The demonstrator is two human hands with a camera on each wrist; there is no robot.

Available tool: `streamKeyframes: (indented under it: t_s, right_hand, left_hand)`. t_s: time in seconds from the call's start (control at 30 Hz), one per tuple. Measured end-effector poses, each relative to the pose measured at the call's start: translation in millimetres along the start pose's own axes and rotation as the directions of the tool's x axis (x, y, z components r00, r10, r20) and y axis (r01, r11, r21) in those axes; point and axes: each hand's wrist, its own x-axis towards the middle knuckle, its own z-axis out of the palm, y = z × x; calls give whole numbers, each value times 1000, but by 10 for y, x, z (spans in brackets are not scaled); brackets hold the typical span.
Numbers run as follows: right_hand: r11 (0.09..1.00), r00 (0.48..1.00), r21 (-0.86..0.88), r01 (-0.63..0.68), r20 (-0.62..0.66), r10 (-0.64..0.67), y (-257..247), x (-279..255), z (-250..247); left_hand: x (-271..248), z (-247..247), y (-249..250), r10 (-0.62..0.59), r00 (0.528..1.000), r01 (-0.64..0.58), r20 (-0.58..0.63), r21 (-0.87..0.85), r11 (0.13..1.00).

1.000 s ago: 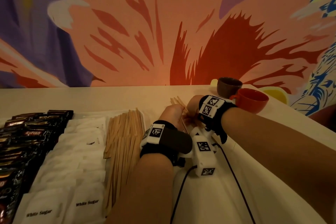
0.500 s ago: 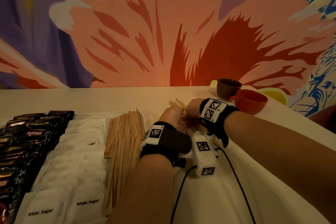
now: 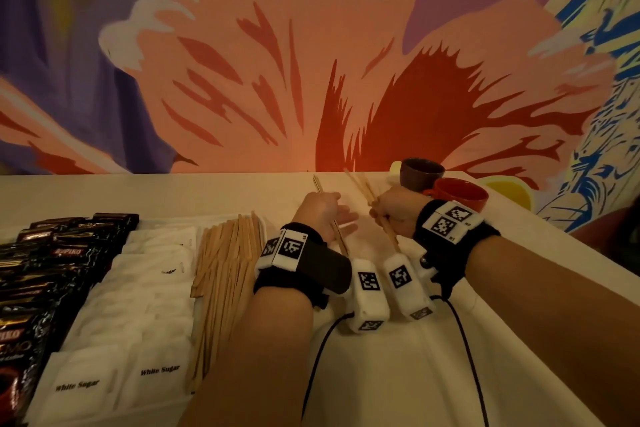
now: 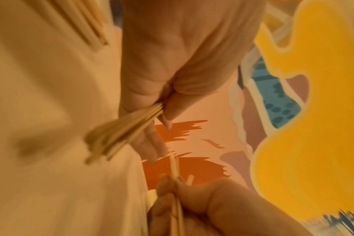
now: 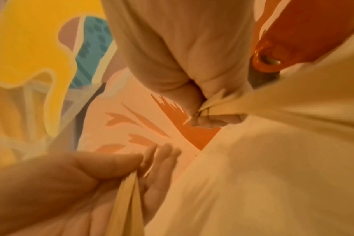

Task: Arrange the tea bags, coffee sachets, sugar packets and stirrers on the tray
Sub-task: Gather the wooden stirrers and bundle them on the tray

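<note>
My left hand [image 3: 325,215] pinches a few wooden stirrers [image 3: 337,236] between thumb and fingers, just right of the tray. My right hand [image 3: 389,211], a short gap to its right, grips another small bunch of stirrers [image 3: 360,184] that points up and away. The left wrist view shows the left hand [image 4: 172,71] pinching its fanned bunch [image 4: 121,132]. In the right wrist view the right hand [image 5: 184,67] pinches its stirrers [image 5: 214,105]. On the white tray [image 3: 162,220] lie dark coffee sachets [image 3: 41,263], white sugar packets [image 3: 138,305] and a row of stirrers [image 3: 225,270]. No tea bags are visible.
A brown cup [image 3: 420,172] and an orange cup [image 3: 460,191] stand just behind my right hand, near the table's right edge. Black cables [image 3: 467,357] trail from the wrist cameras over the white tablecloth [image 3: 398,374]. A painted wall rises right behind the table.
Both hands were together low over loose stirrers on the table. They have since risen and parted, each carrying its own bunch of stirrers.
</note>
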Motion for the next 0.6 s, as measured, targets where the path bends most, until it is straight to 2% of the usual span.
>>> streamKeyframes:
  t_s: [0.07,0.2,0.3,0.4,0.5,0.6]
  right_hand:
    - [982,991,186,11,-134,15,-55,-124,-120]
    - [836,990,537,115,-129,-54,-217,-531,-274]
    - [792,974,571,219,-78,-213,-271,-880,-193]
    - [752,912,574,325,20,-410,-216,-1141,8]
    - [674,867,664,325,75,-492,-191,-1333,210]
    - [631,848,718,293,110,-519,-204,-1465,372]
  left_hand:
    - [-34,30,57,92,994,-91,-64,23,996]
    - [-172,57,148,254,966,-241,-53,176,954]
    - [-402,60,183,341,939,-338,33,264,904]
    - [-658,45,187,411,901,-433,136,246,867]
    - [-881,-12,165,493,846,-532,202,247,810]
    - [-1064,-110,168,563,809,-587,166,235,775]
